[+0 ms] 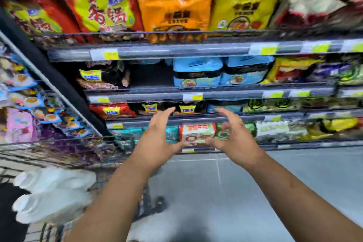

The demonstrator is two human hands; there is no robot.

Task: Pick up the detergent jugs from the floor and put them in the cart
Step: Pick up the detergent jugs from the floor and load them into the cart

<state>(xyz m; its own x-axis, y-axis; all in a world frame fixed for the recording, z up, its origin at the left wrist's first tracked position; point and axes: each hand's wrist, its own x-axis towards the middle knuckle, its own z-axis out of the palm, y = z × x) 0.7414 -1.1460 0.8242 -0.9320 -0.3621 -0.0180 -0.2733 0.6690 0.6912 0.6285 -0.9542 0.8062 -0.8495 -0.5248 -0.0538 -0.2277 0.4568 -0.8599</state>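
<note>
Two bare forearms reach forward from 6 o'clock, ending in a left hand (157, 139) and a right hand (233, 137) held up side by side, palms turned toward each other. Both hands are spread wide with curled fingers and grip nothing; a gap stays open between them.

At 8 o'clock, white jugs (53, 194) lie blurred inside the wire cart (64, 155), whose mesh rim runs across the left side. Their labels cannot be read. No jug shows on the grey floor (235, 192), which lies bare and open from 5 o'clock out to 3 o'clock, crossed by thin pale tile lines. One dark cart wheel (160, 203) rests on it near the centre.

Shelves (176, 51) fill the upper half, from 9 to 3 o'clock, stacked with noodle packets. At 11 o'clock a red and yellow packet (104, 10) bears large red Chinese characters; beside it sit an orange packet (174, 8) and a yellow packet (245, 4) with dark characters too smeared to read. Blue packets (220, 70) sit one shelf lower. Yellow price tags (111, 55) line each shelf edge, their print illegible. The hands hover just short of the lower shelf edges.
</note>
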